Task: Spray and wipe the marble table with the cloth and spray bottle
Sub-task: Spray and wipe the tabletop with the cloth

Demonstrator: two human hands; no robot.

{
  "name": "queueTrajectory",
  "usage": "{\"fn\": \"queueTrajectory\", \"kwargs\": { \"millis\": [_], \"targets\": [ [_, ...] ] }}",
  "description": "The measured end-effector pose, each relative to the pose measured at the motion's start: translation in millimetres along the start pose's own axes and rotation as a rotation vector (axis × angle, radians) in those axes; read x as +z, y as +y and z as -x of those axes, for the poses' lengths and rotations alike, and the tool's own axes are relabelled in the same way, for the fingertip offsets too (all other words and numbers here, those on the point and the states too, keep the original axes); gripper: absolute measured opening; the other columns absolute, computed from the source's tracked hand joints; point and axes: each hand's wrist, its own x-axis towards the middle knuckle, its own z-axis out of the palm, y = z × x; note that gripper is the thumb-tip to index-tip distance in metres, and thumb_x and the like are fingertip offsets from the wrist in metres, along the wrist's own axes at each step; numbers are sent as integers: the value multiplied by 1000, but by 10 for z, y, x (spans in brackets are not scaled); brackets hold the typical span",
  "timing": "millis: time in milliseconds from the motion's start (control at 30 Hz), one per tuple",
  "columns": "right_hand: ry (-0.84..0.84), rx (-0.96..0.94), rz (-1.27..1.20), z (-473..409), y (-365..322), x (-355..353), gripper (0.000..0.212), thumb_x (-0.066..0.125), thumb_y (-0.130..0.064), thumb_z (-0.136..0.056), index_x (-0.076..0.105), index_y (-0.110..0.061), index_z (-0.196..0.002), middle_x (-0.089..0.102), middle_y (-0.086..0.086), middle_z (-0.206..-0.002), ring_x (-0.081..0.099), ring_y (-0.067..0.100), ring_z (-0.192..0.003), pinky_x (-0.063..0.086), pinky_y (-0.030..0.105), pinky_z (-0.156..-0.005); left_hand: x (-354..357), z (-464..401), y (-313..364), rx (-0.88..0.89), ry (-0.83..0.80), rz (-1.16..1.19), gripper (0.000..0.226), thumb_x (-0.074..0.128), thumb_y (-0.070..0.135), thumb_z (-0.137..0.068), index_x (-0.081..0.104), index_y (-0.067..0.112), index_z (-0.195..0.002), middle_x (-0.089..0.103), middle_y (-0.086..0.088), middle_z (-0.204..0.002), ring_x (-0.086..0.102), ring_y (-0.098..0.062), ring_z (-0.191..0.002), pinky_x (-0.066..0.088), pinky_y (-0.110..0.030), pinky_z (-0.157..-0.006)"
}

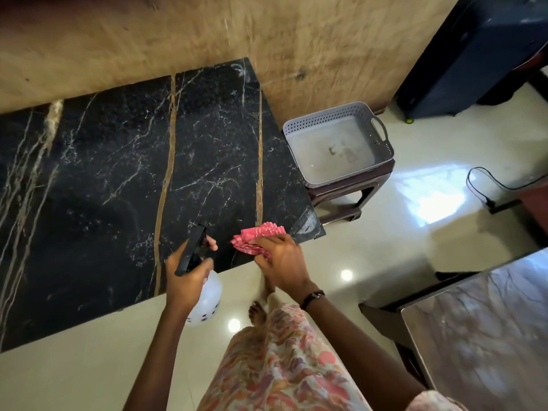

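Marble worktop (118,179), black with gold veins, lies before us. Our left hand (185,280) grips the spray bottle (204,301) at its black head, fingers (211,242) curled on the trigger, nozzle over the near edge. Our right hand (283,262) pinches the folded red cloth (256,237), fingers clenched on it, by the near right corner. Beside that end, a grey basket (338,143) sits on a stool (341,197).
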Motion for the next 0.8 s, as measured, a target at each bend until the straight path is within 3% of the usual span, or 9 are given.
{"fn": "queueTrajectory", "kwargs": {
  "millis": [67,167,267,367,433,500,567,633,800],
  "targets": [
    [51,102,-229,54,37,-222,28,56,-24,-87,67,-26,-113,69,-13,-89,59,0,-74,48,19,-66,29,2,9,-6,-3,7,28,47,1,-68,63,4,-91,58,8,-52,36,-9,-44,35,-25,-47],
    [127,314,-370,68,229,-532,30,60,-22,-92,62,-24,-122,65,-10,-81,53,-1,-59,43,9,-53,70,19,25,-16,-10,20,25,50,-4,-72,63,2,-93,58,9,-52,35,-4,-42,34,-18,-43],
    [299,391,-280,-26,441,-727,37,61,-21,-91,58,-22,-128,68,4,-103,61,11,-82,54,20,-71,86,29,18,-11,-16,11,25,50,-1,-72,64,9,-90,56,7,-50,36,-5,-41,35,-17,-43],
    [405,337,-121,-122,496,-678,42,64,-18,-87,58,-19,-128,64,8,-121,54,24,-110,49,35,-89,87,36,5,-6,-24,-11,26,48,2,-72,65,11,-90,54,2,-50,37,-6,-42,36,-19,-44],
    [295,225,-5,-101,474,-449,41,61,-21,-88,58,-18,-128,63,8,-124,51,29,-117,49,44,-92,80,38,-9,-11,-26,-22,27,48,2,-71,65,8,-91,54,2,-50,36,-6,-43,36,-21,-44],
    [137,154,150,-1,454,-166,40,47,-38,-91,57,-21,-126,62,5,-126,50,34,-122,48,52,-92,73,37,-31,-19,-33,-22,27,48,3,-71,65,5,-92,54,4,-51,35,-7,-43,35,-21,-44],
    [113,188,227,59,452,23,45,38,-47,-91,60,-22,-121,61,5,-128,49,35,-124,43,55,-97,67,29,-39,-19,-37,-23,27,48,3,-72,64,3,-93,55,4,-52,35,-7,-43,35,-21,-44],
    [226,278,210,-16,421,67,41,44,-43,-93,60,-19,-122,59,8,-130,48,36,-126,35,59,-103,70,24,-34,-22,-30,-38,26,48,4,-71,64,5,-92,56,4,-51,37,-6,-42,37,-21,-45],
    [177,369,307,-276,482,281,62,36,-57,-92,28,-31,-148,22,6,-158,13,40,-144,4,63,-112,96,-3,-2,-37,-21,-29,28,48,3,-70,64,3,-93,59,8,-53,37,-6,-42,37,-19,-45]
  ]
}}
